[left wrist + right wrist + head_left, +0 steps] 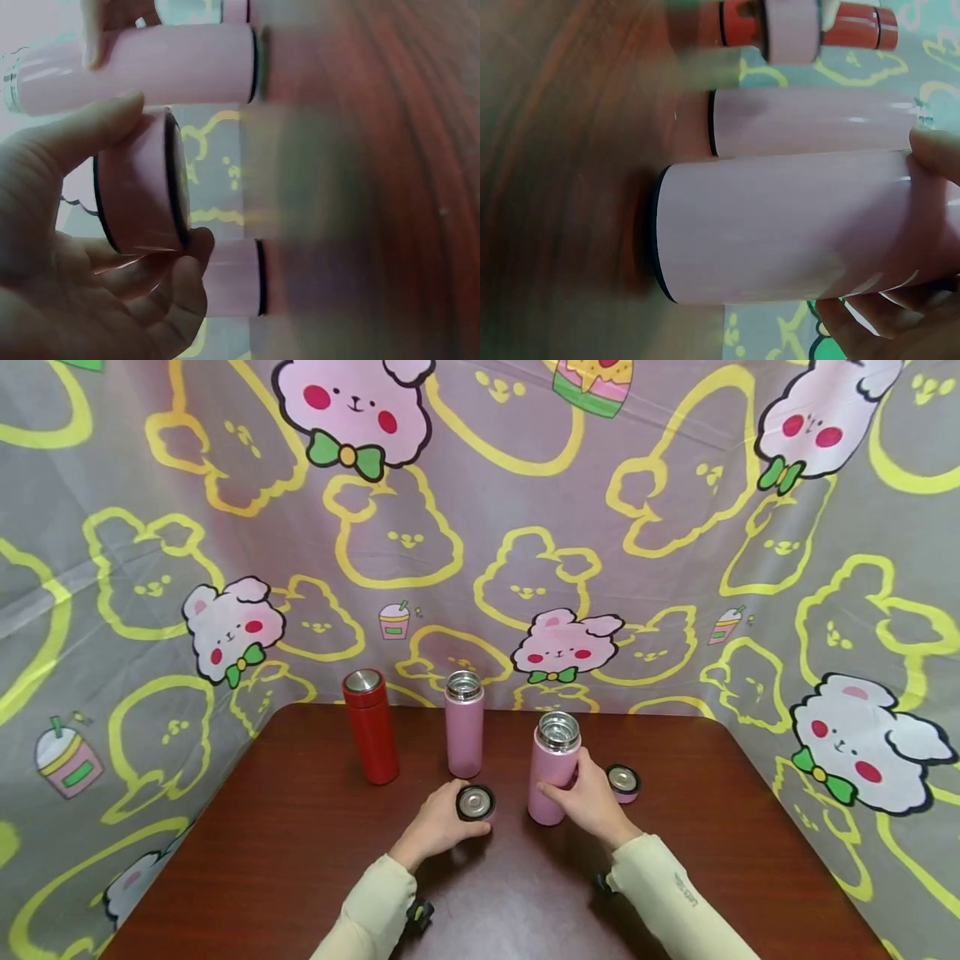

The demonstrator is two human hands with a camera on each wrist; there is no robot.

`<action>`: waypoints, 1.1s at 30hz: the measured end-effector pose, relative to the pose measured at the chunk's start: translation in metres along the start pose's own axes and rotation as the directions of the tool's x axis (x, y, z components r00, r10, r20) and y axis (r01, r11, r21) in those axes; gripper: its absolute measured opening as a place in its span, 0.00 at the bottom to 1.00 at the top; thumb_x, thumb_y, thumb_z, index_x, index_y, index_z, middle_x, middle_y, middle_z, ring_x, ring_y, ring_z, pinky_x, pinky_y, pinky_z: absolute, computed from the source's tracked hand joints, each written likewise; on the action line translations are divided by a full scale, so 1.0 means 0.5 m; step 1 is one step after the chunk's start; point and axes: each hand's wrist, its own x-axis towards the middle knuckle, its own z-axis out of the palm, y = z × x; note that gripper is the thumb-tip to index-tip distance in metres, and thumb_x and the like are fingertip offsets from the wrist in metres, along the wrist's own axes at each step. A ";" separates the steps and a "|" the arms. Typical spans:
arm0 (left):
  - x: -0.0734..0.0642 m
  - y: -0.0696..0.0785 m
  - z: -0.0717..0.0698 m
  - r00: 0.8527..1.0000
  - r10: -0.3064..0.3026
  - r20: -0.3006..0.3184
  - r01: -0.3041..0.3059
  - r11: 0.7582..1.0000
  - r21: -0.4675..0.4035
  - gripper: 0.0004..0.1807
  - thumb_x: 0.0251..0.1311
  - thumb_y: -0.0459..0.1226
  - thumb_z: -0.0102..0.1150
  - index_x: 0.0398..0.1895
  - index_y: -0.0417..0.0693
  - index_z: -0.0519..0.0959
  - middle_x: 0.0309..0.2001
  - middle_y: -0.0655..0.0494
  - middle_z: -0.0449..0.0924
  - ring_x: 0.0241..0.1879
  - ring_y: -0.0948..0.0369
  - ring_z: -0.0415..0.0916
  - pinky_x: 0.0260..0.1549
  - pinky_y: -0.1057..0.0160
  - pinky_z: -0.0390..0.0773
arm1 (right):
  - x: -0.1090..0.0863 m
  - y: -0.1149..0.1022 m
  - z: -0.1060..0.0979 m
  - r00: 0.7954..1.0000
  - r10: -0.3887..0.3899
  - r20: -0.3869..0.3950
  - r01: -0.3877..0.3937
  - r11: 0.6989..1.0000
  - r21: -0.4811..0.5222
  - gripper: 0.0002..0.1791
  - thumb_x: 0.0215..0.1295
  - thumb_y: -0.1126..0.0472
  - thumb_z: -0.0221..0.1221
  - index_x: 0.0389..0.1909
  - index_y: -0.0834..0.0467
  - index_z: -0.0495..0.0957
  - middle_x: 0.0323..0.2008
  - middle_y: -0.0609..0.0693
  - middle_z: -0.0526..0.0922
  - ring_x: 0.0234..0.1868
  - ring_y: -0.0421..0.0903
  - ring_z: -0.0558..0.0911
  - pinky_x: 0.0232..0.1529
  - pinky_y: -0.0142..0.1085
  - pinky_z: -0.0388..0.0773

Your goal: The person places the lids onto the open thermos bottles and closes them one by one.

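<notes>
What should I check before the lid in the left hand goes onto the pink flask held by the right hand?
1. Left hand grips the pink lid: ok.
2. Right hand holds the near pink flask upright on the table: ok.
3. Flask mouth open, nothing on it: ok.
4. Lid's threaded side facing down: cannot tell.
5. Second lid lies clear, behind the right hand: ok.
6. Far pink flask and red flask stand apart from the path: ok.

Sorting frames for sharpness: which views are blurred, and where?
Head view: sharp, edges bowed by the wide lens. Left wrist: table smeared; lid in left hand fairly clear. Right wrist: table smeared; pink bottle in right hand soft.
</notes>
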 end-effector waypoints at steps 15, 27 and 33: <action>-0.007 0.027 -0.044 0.985 0.012 -0.169 -0.049 0.975 -0.216 0.35 0.41 0.45 0.75 0.54 0.45 0.71 0.45 0.55 0.77 0.46 0.58 0.74 0.47 0.53 0.72 | -0.072 -0.039 0.011 0.996 -0.060 0.067 0.053 0.993 0.101 0.39 0.42 0.57 0.75 0.56 0.56 0.67 0.45 0.50 0.80 0.44 0.43 0.79 0.43 0.41 0.77; -0.029 0.093 -0.099 0.977 -0.027 -0.211 -0.068 0.901 -0.429 0.34 0.41 0.31 0.75 0.53 0.36 0.68 0.44 0.48 0.76 0.44 0.56 0.72 0.45 0.60 0.72 | -0.083 -0.035 0.019 0.989 -0.073 0.126 0.050 0.983 0.174 0.39 0.43 0.54 0.75 0.57 0.52 0.67 0.47 0.48 0.79 0.47 0.43 0.79 0.45 0.38 0.77; -0.038 0.113 -0.116 0.976 0.022 -0.216 -0.123 0.876 -0.467 0.34 0.42 0.27 0.73 0.55 0.34 0.68 0.46 0.47 0.75 0.42 0.58 0.73 0.40 0.65 0.74 | -0.087 -0.052 0.014 0.988 -0.062 0.139 0.036 0.982 0.183 0.38 0.44 0.61 0.75 0.57 0.56 0.66 0.47 0.51 0.79 0.47 0.46 0.79 0.44 0.36 0.77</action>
